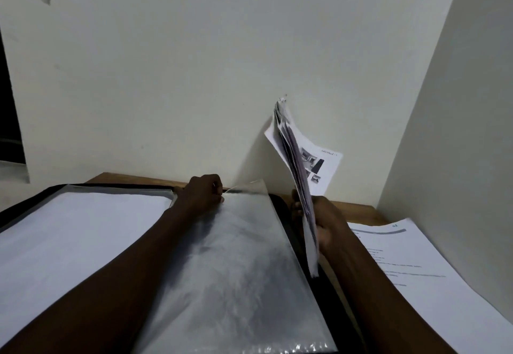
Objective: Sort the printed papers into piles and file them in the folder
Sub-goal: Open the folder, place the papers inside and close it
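Your right hand (323, 223) grips a sheaf of printed papers (298, 176) by its near edge, so it stands upright to the right of the open folder (286, 214). Your left hand (201, 191) pinches the far edge of the folder's clear sleeve (238, 256).

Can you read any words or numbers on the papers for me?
Nothing reads clearly.
Bundle of printed papers in the right hand: a short line by the top corner, too blurred to read.
Sheet on the table: a small teal mark near the top, perhaps "s1", unsure; its text lines are too small.
Folder sleeve: no text.
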Action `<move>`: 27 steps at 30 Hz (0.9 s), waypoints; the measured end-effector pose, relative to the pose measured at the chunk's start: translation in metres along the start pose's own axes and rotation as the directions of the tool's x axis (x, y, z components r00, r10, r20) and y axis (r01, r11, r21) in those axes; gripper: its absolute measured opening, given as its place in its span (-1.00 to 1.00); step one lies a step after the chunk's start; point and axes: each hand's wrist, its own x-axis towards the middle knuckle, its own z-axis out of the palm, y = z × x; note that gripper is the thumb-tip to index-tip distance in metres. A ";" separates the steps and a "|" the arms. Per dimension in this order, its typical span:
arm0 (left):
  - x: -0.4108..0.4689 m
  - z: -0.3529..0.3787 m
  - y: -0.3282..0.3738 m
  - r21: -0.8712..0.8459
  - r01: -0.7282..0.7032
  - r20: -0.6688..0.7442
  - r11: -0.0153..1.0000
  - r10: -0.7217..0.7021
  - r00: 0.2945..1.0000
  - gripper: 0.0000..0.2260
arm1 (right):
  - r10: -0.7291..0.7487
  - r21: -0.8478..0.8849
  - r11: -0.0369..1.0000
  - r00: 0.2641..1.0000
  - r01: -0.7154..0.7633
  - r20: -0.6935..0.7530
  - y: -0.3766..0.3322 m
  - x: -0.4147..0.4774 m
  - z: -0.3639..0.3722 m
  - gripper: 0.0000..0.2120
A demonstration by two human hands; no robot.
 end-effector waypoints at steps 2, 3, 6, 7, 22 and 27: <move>-0.001 0.001 -0.001 -0.043 -0.012 0.002 0.999 0.012 1.000 -0.73 | -0.052 0.088 0.995 0.998 0.050 0.026 -0.005 0.001 0.004 -0.84; -0.002 0.001 -0.001 -0.040 -0.030 0.014 0.999 0.031 0.999 -0.70 | -0.104 0.104 0.989 0.994 0.101 0.016 -0.009 0.006 0.005 -0.85; -0.007 0.000 0.006 0.030 -0.104 0.022 0.994 0.104 0.994 -0.79 | -0.201 0.007 0.979 0.979 0.202 -0.041 -0.029 0.018 0.023 -0.74; -0.011 0.001 0.009 0.032 -0.106 -0.001 0.994 0.106 0.994 -0.81 | -0.234 -0.007 0.972 0.971 0.234 -0.036 -0.036 0.019 0.033 -0.75; -0.002 0.024 0.008 0.181 -0.232 -0.093 0.956 0.252 0.963 -0.76 | -0.638 -0.266 0.723 0.764 0.638 0.099 -0.045 0.118 0.152 -0.64; 0.003 0.018 0.007 0.162 -0.273 -0.082 0.948 0.289 0.954 -0.80 | -0.604 -0.292 0.719 0.775 0.631 0.186 -0.014 0.154 0.139 -0.65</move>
